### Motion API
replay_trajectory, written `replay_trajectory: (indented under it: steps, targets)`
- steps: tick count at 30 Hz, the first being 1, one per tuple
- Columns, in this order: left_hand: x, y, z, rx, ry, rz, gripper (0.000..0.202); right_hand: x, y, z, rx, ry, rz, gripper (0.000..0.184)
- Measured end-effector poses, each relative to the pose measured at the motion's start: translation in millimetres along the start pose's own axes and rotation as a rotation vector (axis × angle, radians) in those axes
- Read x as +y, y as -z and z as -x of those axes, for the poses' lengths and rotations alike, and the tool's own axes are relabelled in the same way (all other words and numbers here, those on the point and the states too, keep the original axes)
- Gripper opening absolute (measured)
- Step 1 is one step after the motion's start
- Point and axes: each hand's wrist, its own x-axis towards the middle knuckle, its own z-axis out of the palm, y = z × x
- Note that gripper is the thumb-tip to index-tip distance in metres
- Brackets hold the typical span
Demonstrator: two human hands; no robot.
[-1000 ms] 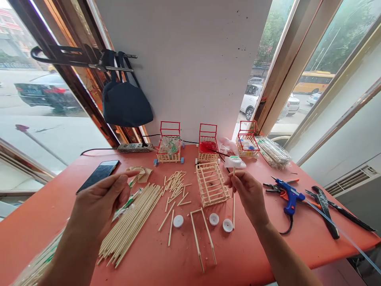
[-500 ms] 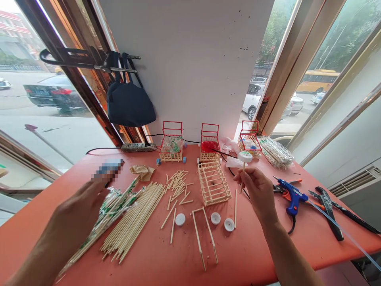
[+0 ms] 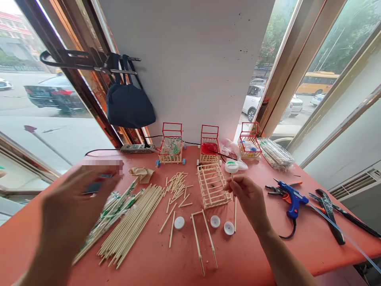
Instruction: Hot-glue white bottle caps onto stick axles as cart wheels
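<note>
My right hand (image 3: 248, 196) pinches a thin wooden stick (image 3: 232, 179) upright, and a white bottle cap (image 3: 231, 167) with a green mark sits on its top end. Behind those fingers lies a slatted stick frame (image 3: 212, 184). My left hand (image 3: 76, 198), smeared by motion, hovers at the left with thumb and fingers apart. Between them a dark flat object (image 3: 98, 184), partly pixelated, shows on the table. On the table before me rest a U-shaped stick frame (image 3: 204, 238) and three white caps, one of them a cap (image 3: 179, 223) left of the frame.
Long sticks (image 3: 131, 226) lie beside wrapped sticks (image 3: 110, 214); short pieces (image 3: 177, 186) are scattered mid-table. Three small stick carts, one a red-handled cart (image 3: 170, 157), line the wall. At right are a blue glue gun (image 3: 293, 196), its cord, and pliers (image 3: 329, 210). A bag (image 3: 131, 103) hangs left.
My right hand has moved left and slightly down with the capped stick. My left hand has pulled back and risen from the dark object, its fingers now blurred.
</note>
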Motion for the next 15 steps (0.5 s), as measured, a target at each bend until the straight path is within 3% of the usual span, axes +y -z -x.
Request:
replay_trajectory:
  steps: [3, 5, 7, 10, 15]
  targets:
    - [83, -69.5, -9, -0.164, -0.064, 0.154, 0.029, 1, -12, 7, -0.045, 0.005, 0.01, 0.014]
    - [113, -102.1, 4, -0.297, -0.031, 0.3, 0.037, 3, -19, 11, -0.069, 0.009, 0.018, 0.013]
    - [124, -123.0, 21, -0.403, -0.035, 0.398, 0.049, 4, -26, 14, -0.098, 0.009, 0.023, 0.013]
    - [123, -140.2, 38, -0.525, -0.082, 0.5, 0.067, 6, -32, 17, -0.13, 0.003, 0.044, 0.015]
    - [124, -150.8, 44, -0.523, -0.068, 0.455, 0.056, 9, -33, 19, -0.14, -0.004, 0.122, 0.016]
